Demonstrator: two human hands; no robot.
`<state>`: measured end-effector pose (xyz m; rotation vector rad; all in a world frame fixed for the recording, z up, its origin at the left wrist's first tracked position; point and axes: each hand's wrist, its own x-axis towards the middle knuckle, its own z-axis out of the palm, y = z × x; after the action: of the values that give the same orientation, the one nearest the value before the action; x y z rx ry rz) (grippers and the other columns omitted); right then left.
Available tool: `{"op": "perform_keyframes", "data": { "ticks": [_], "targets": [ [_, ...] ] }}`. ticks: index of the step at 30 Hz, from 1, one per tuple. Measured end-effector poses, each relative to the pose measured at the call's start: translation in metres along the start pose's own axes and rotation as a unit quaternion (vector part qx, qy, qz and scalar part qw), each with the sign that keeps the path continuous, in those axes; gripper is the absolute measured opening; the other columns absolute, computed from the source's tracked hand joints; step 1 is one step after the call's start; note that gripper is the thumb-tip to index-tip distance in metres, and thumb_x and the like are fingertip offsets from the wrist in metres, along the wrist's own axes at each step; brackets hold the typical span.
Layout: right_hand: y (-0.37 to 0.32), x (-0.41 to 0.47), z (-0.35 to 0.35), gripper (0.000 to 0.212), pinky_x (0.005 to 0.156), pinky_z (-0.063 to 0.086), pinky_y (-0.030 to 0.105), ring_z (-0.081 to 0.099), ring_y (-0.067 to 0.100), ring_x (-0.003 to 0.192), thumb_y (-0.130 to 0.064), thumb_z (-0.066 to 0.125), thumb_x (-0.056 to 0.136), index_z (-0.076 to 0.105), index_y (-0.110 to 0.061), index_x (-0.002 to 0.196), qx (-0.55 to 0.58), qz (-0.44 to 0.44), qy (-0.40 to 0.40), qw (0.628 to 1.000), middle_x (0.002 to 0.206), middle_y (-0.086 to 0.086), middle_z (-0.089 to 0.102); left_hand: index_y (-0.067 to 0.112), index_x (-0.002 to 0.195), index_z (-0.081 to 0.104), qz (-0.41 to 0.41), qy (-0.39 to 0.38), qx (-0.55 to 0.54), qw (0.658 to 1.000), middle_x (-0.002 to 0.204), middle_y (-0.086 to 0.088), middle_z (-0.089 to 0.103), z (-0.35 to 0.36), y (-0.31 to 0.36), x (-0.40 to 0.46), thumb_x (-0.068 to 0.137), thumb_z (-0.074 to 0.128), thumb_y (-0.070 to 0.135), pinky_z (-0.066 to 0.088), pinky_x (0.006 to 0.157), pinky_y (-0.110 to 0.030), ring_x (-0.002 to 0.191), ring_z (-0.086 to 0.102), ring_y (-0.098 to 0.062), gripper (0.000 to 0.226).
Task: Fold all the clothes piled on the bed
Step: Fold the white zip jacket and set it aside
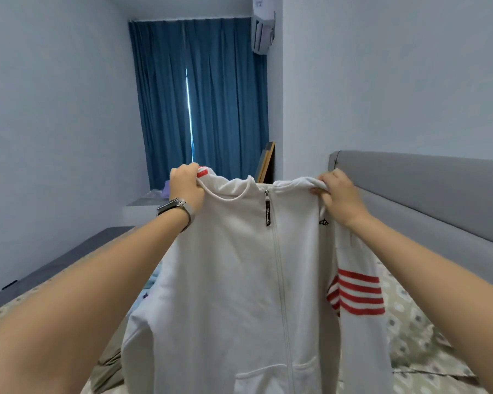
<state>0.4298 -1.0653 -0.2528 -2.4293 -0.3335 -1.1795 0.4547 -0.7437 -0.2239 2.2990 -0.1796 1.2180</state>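
**White zip jacket held up by both shoulders over the bed**

A white zip-front jacket (239, 280) hangs in the air in front of the person, front side facing the camera, zipped to the collar with a dark zipper pull (267, 213) dangling at the top. The left hand (186, 185) is clamped on the left shoulder seam, a watch (174, 207) on its wrist — the right hand (339, 196) pinches the fabric at the other shoulder, fingers curled into the cloth. A sleeve with red stripes (356, 294) droops on the right side, and a white drawstring loops below the collar. The jacket's lower part falls out of view at the bottom edge. Beneath it lies the bed (427, 336), covered in a patterned sheet, with a grey headboard (424, 189) at the right. An olive garment (108, 368) sits on the bed at lower left. Blue curtains (199, 95) hang behind.
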Motion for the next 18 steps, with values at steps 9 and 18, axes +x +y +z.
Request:
{"op": "perform_keyframes", "data": {
  "ticks": [9,18],
  "targets": [
    [0.066,-0.010,0.122,0.017,0.062,0.025,0.034,0.051,0.028,0.077,-0.007,0.068,0.087,0.062,0.002,0.074,0.039,0.056,-0.156,0.985,0.066,0.005,0.053,0.004,0.081,0.064,-0.084,-0.265,0.003,0.960,0.088,-0.019,0.067,0.118,-0.098,-0.019,0.077,0.058,0.015,0.040,0.066,-0.034,0.083,0.060,-0.034,0.013],
    [0.164,-0.036,0.294,0.013,0.063,0.029,0.031,0.052,0.027,0.078,-0.009,0.067,0.088,0.065,-0.004,0.077,0.106,0.148,-0.236,0.955,0.075,0.005,0.059,0.005,0.081,0.068,-0.150,-0.320,-0.046,0.934,0.085,-0.014,0.071,0.288,-0.202,-0.062,0.071,0.058,0.019,0.038,0.061,-0.030,0.084,0.063,-0.030,0.020]
  ]
}}
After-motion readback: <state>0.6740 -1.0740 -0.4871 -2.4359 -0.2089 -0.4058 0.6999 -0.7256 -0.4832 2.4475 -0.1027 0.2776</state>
